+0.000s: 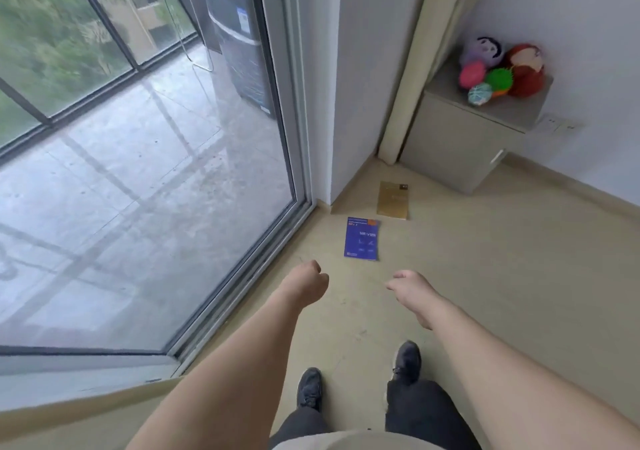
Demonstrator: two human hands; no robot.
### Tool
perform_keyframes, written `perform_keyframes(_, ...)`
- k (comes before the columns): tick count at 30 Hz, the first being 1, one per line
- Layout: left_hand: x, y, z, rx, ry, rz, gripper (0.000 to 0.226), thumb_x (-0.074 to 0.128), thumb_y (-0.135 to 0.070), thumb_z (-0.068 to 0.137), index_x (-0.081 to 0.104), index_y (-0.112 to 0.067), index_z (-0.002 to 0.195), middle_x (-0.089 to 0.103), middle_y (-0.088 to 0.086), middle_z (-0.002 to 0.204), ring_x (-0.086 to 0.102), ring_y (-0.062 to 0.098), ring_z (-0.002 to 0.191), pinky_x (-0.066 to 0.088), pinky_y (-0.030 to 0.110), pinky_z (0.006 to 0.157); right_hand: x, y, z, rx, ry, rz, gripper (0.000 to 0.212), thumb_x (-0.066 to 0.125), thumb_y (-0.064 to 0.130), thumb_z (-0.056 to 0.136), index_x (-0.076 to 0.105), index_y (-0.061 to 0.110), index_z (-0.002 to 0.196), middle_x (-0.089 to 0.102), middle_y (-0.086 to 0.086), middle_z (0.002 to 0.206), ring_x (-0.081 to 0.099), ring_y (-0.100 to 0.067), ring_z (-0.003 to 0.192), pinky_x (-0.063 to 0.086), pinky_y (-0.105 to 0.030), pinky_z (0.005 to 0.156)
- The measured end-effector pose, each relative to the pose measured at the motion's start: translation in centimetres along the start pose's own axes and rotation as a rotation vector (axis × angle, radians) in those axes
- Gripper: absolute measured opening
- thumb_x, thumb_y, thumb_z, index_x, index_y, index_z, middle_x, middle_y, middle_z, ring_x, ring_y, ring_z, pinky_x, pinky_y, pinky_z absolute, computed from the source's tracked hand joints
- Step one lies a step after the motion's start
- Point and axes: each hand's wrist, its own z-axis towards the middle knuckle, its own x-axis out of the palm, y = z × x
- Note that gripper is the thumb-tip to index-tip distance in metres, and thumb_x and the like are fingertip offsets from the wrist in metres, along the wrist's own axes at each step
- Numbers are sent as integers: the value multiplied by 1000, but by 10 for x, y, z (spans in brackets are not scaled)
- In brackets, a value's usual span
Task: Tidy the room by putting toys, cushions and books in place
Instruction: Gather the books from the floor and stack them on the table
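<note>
Books (362, 238), flat glossy rectangles, blue and perhaps gold, on smooth floor (485, 276)

Open floor (485, 276) ahead; glass door (173, 172) blocks left, cabinet (460, 145) blocks far right corner.
</note>
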Motion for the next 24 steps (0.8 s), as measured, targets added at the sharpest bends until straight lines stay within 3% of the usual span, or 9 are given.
perform_keyframes(2, 2, -32, 27, -3, 2, 33, 36, 43, -26, 97, 56, -6, 124, 60, 13, 128, 56, 30, 116, 45, 30, 89, -31, 0, 28, 17, 19, 0, 41, 58, 13, 91, 51, 7, 131, 57, -11, 106, 51, -23, 92, 39, -25, 74)
perform_keyframes(4, 3, -62, 50, -8, 8, 41, 37, 43, -26, 96, 57, -6, 124, 60, 14, 128, 57, 31, 115, 46, 31, 90, -64, 4, 57, 21, 25, -22, 23, 56, 12, 91, 56, 12, 113, 47, -4, 80, 40, -18, 68, 29, -25, 57)
perform_keyframes(6, 3, -105, 79, -29, 4, 39, 38, 43, -27, 97, 56, -7, 126, 59, 14, 129, 56, 30, 116, 46, 31, 90, -107, 15, 94, 34, 7, -31, 5, 54, 11, 91, 53, 14, 94, 37, -3, 68, 29, -16, 58, 22, -26, 54)
perform_keyframes(9, 1, -147, 108, -44, -7, 21, 41, 43, -27, 97, 53, -9, 133, 58, 11, 133, 55, 28, 119, 45, 29, 90, -152, 35, 137, 17, 2, -1, 2, 54, 14, 90, 56, 12, 91, 43, -5, 71, 36, -19, 61, 27, -26, 56)
perform_keyframes(12, -5, -196, 144, -52, -34, -8, 39, 44, -28, 98, 54, -11, 131, 59, 10, 129, 56, 27, 116, 42, 29, 85, -191, 65, 182, -1, 8, -29, 11, 53, 14, 90, 49, 17, 80, 40, -3, 68, 32, -18, 55, 22, -25, 52)
perform_keyframes(14, -13, -217, 161, -55, -60, -51, 36, 44, -29, 97, 55, -11, 127, 61, 9, 125, 57, 27, 113, 44, 30, 85, -202, 87, 206, 33, 17, -28, 4, 52, 16, 90, 50, 17, 88, 40, -3, 68, 30, -18, 54, 22, -24, 52)
perform_keyframes(20, -38, -224, 238, -189, -34, -64, 38, 47, -30, 96, 55, -8, 126, 61, 10, 125, 58, 28, 112, 42, 29, 79, -195, 147, 278, 111, 125, 12, 16, 52, 17, 90, 57, 9, 103, 51, -10, 87, 54, -25, 79, 44, -32, 80)
perform_keyframes(22, -47, -224, 273, -224, -24, -94, 39, 48, -31, 96, 55, -8, 126, 61, 10, 125, 58, 28, 108, 44, 30, 80, -195, 165, 310, 123, 110, -2, 10, 52, 15, 90, 56, 14, 99, 48, -7, 76, 45, -22, 64, 42, -28, 65)
perform_keyframes(24, -53, -226, 313, -270, -11, -119, 38, 49, -31, 95, 54, -10, 125, 62, 8, 121, 55, 25, 94, 47, 32, 81, -197, 185, 347, 156, 74, 23, 7, 55, 15, 89, 56, 15, 96, 48, -6, 76, 45, -23, 67, 39, -27, 69)
